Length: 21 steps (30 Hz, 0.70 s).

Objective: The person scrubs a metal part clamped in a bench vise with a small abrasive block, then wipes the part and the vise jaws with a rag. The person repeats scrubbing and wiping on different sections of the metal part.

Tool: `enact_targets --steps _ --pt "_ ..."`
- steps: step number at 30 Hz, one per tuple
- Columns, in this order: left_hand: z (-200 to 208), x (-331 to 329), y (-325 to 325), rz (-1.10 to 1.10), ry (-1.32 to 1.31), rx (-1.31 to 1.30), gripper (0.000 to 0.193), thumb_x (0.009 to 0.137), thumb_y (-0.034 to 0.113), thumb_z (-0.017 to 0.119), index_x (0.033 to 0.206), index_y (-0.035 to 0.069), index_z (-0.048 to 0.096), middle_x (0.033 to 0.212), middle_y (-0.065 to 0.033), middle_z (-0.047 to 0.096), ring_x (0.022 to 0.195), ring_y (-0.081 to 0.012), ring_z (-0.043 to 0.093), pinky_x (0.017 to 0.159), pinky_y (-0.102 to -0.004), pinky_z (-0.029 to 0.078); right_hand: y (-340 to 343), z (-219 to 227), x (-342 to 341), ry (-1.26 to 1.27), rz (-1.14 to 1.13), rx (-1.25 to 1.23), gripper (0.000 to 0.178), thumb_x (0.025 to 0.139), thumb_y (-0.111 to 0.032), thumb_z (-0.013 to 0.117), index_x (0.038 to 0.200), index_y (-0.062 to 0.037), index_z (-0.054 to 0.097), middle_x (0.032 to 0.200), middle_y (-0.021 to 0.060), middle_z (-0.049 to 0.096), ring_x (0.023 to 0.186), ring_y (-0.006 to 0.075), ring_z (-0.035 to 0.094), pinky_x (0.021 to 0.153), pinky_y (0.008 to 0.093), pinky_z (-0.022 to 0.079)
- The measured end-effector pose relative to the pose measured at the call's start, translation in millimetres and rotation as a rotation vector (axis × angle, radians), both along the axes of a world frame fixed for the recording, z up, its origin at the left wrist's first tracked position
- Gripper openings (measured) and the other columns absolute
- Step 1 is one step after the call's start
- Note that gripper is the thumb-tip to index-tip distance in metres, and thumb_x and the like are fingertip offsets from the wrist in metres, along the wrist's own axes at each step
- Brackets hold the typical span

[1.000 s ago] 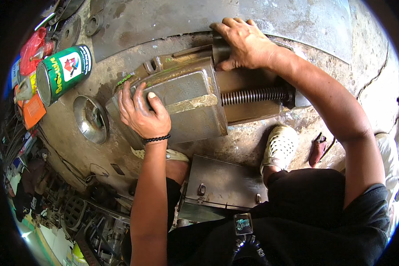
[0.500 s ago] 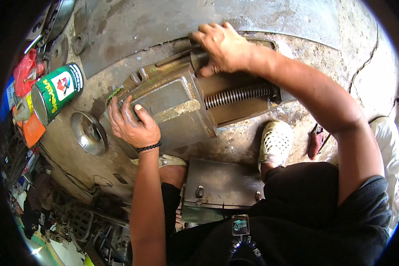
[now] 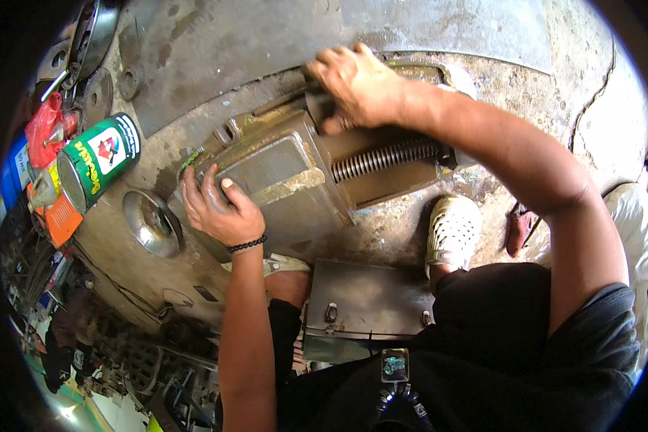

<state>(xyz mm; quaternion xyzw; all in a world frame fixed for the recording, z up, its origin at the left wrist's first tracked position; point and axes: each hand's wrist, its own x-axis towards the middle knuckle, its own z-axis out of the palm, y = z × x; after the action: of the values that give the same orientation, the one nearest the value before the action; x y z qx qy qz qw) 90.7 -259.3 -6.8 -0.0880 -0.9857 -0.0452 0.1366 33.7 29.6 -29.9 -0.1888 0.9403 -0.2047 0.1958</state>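
A dull grey metal box (image 3: pixel 367 309) is seen nearest, on the concrete floor (image 3: pixel 569 93). Beyond it, the left hand (image 3: pixel 219 209) is pressed flat, fingers spread, on the greasy steel housing (image 3: pixel 281 176), which should be steadied firmly. Farther off, the right hand (image 3: pixel 356 86) is curled around the housing's far end, above a ribbed coil spring (image 3: pixel 385 158).

A stained, cracked concrete floor (image 3: pixel 597 122) carries everything. Directly on it lie a grey metal housing (image 3: pixel 281 180) with a coiled spring (image 3: pixel 385 158), a green can (image 3: pixel 97 162) tipped on its side, a round metal lid (image 3: pixel 151 223), and a flat metal box (image 3: pixel 367 306).
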Motion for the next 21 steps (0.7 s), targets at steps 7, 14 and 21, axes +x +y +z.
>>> enact_targets --steps 7,14,21 --pt "-1.3 -0.8 -2.0 -0.017 0.002 -0.013 0.042 0.104 0.039 0.044 0.112 0.009 0.072 0.14 -0.0141 0.057 0.133 -0.0374 0.05 0.106 -0.0549 0.037 -2.3 -1.8 7.4 0.11 -0.04 0.006 0.087 0.071 -0.053 0.086 0.134 -0.0022 0.054 0.128 0.0153 0.058 0.123 0.0328 0.055 0.103 0.05 0.042" --pt "0.1 -0.5 -1.2 -0.014 0.008 -0.018 0.042 0.104 0.039 0.044 0.112 0.009 0.072 0.139 -0.0147 0.057 0.132 -0.0372 0.05 0.104 -0.0545 0.038 -2.1 2.2 3.0 0.048 -0.052 0.028 0.099 0.069 -0.051 0.087 0.143 -0.0009 0.045 0.131 0.0165 0.053 0.127 0.0328 0.052 0.106 0.0527 0.042" --pt "-0.5 -0.4 -2.2 -0.009 0.014 0.008 0.038 0.102 0.036 0.047 0.112 0.009 0.072 0.139 -0.0148 0.057 0.132 -0.0374 0.05 0.104 -0.0549 0.038 -3.1 4.6 5.6 -0.033 -0.045 0.012 0.102 0.069 -0.052 0.087 0.147 -0.0021 0.043 0.135 0.0175 0.052 0.133 0.0325 0.049 0.112 0.0502 0.038"
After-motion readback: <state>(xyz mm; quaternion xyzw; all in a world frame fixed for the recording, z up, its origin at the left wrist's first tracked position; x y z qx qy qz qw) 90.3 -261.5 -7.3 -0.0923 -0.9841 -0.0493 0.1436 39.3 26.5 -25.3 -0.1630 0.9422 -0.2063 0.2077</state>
